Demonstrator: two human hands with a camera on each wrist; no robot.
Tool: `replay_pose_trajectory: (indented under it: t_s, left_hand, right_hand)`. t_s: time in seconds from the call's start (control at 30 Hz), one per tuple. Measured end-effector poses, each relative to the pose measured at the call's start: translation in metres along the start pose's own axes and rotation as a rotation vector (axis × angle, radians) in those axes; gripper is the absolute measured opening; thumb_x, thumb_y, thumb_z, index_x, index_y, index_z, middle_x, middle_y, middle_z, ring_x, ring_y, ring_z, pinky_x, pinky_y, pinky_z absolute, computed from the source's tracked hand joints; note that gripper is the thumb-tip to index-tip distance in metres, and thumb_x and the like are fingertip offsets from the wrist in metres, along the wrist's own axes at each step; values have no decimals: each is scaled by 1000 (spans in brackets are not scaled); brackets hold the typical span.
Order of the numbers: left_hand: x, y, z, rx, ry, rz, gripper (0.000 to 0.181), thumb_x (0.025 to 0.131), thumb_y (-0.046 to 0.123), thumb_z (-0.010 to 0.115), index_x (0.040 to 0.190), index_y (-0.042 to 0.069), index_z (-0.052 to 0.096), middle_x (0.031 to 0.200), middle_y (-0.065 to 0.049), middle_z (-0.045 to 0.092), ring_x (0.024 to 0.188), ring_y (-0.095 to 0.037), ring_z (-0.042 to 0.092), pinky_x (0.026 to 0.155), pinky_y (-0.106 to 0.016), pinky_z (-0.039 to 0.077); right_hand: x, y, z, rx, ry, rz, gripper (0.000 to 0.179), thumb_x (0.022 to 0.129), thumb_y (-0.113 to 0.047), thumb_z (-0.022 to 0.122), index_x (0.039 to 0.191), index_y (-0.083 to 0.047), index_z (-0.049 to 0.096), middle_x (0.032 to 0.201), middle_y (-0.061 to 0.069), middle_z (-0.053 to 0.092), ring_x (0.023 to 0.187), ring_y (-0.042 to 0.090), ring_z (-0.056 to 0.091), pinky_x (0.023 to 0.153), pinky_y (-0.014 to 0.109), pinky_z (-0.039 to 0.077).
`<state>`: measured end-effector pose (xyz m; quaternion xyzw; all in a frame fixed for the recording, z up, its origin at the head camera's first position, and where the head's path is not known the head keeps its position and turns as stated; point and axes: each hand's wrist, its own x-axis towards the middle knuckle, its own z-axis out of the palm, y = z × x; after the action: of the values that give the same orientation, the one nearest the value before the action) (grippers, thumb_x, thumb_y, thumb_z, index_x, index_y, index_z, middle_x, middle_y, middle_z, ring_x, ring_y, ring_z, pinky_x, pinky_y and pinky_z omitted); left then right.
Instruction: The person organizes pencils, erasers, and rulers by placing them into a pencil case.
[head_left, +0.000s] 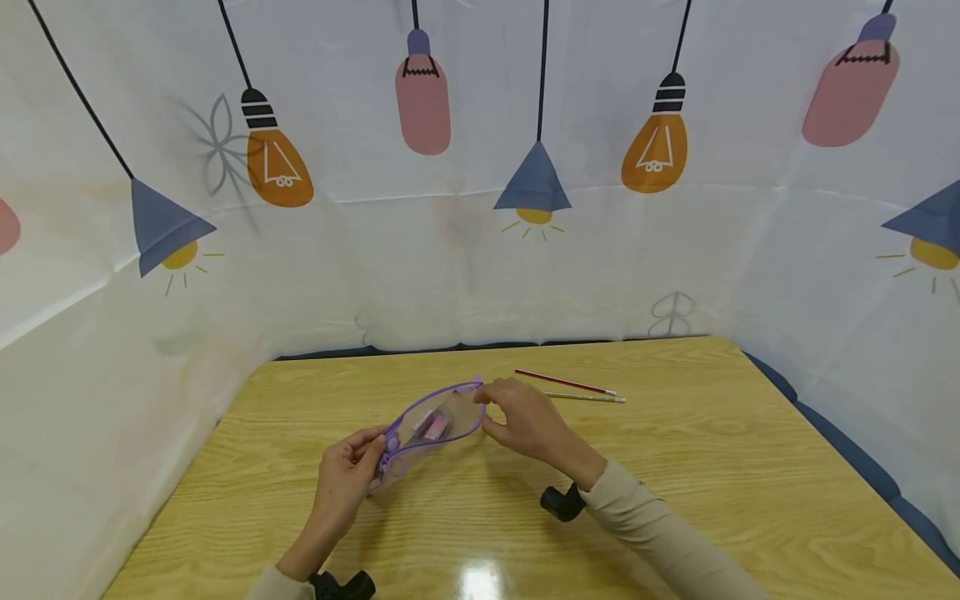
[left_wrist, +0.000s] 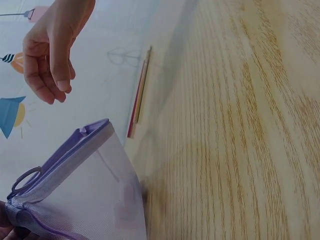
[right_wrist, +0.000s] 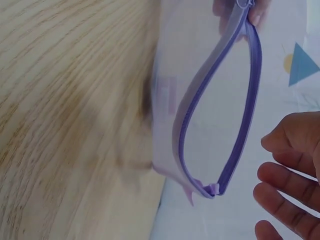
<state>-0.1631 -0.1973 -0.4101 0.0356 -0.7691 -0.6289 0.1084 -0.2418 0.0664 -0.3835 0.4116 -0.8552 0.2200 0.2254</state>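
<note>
A see-through mesh pencil pouch [right_wrist: 167, 130] with a purple zipper stands unzipped, its mouth gaping wide. My left hand [head_left: 347, 475] pinches the pouch at the end where the zipper pull sits. Inside lie small pink and white pieces that look like erasers [head_left: 435, 427]; the mesh blurs them. My right hand [head_left: 531, 421] hovers beside the far end of the mouth, its fingers loosely bent. Both wrist views show a gap between that hand and the pouch, with nothing in its fingers.
Behind my right hand, a dark red pencil [head_left: 566, 382] and a gold-coloured pencil [head_left: 588, 397] lie on the wooden table [head_left: 712, 467]. A white curtain [head_left: 465, 267] printed with lamps hangs along the table's back and sides.
</note>
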Motion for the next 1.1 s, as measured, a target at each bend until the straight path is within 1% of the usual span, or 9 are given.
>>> replay_pose_trajectory:
  t_s: [0.27, 0.33, 0.37, 0.53, 0.6, 0.7, 0.83, 0.97, 1.1]
  left_hand:
    - [1, 3, 1, -21, 4, 0, 24, 99, 8, 56, 117, -6, 66, 97, -18, 70, 73, -12, 66, 57, -22, 51]
    - [2, 3, 1, -23, 9, -9, 23, 99, 7, 56, 116, -5, 66, 97, -18, 70, 73, -12, 66, 58, -22, 52]
    - [2, 2, 1, -24, 12, -16, 23, 99, 6, 56, 116, -5, 67, 96, -18, 70, 73, -13, 66, 58, -22, 52]
    - [2, 2, 0, -20, 14, -33, 23, 99, 5, 55, 115, -5, 67, 98, -20, 70, 76, -14, 67, 61, -23, 53]
    - [2, 2, 0, -11, 14, -39, 23, 99, 5, 55, 115, -6, 66, 98, -19, 70, 76, -14, 67, 61, -23, 53]
    - [1, 1, 0, -14, 18, -53, 23, 99, 5, 55, 116, -6, 66, 97, -19, 70, 76, -14, 67, 60, -23, 53]
    - [0, -1, 1, -26, 18, -48, 23, 99, 4, 54, 116, -7, 66, 98, -20, 70, 77, -15, 67, 61, -23, 53]
    - [0, -1, 1, -33, 13, -26, 23, 99, 3, 54, 116, -7, 65, 99, -21, 70, 78, -15, 68, 63, -24, 54]
    - [-1, 0, 1, -38, 9, -23, 23, 99, 3, 54, 116, -8, 65, 100, -22, 69, 80, -16, 69, 65, -24, 55]
  right_hand:
    - [0, 8, -9, -34, 44, -31, 20, 81, -7, 75, 100, -8, 68, 93, 3, 67, 83, 17, 64, 70, 31, 52]
    - [-1, 9, -11, -33, 51, -38, 21, 81, -6, 75, 100, -7, 69, 93, 3, 67, 83, 17, 64, 75, 34, 53]
    - [-1, 10, -12, -33, 54, -42, 21, 80, -5, 76, 100, -6, 69, 93, 4, 67, 84, 18, 64, 75, 34, 53]
    - [-4, 12, -13, -62, 49, -40, 21, 81, -7, 75, 101, -8, 69, 94, 2, 67, 80, 15, 63, 68, 31, 52]
    - [-6, 12, -13, -70, 52, -37, 21, 81, -7, 75, 101, -9, 69, 94, 2, 67, 79, 15, 63, 67, 31, 52]
    - [-9, 13, -14, -83, 54, -26, 21, 81, -9, 75, 101, -9, 70, 95, 1, 68, 86, 19, 65, 73, 35, 53]
    - [-12, 14, -16, -102, 50, -20, 21, 80, -9, 76, 101, -10, 70, 96, 2, 69, 94, 25, 66, 74, 38, 54]
    - [-12, 16, -19, -113, 63, -27, 23, 80, -8, 76, 101, -10, 70, 96, 2, 69, 86, 22, 66, 68, 35, 54]
    - [-14, 18, -21, -113, 79, -34, 24, 80, -7, 77, 103, -8, 70, 95, 2, 68, 78, 17, 63, 61, 31, 50]
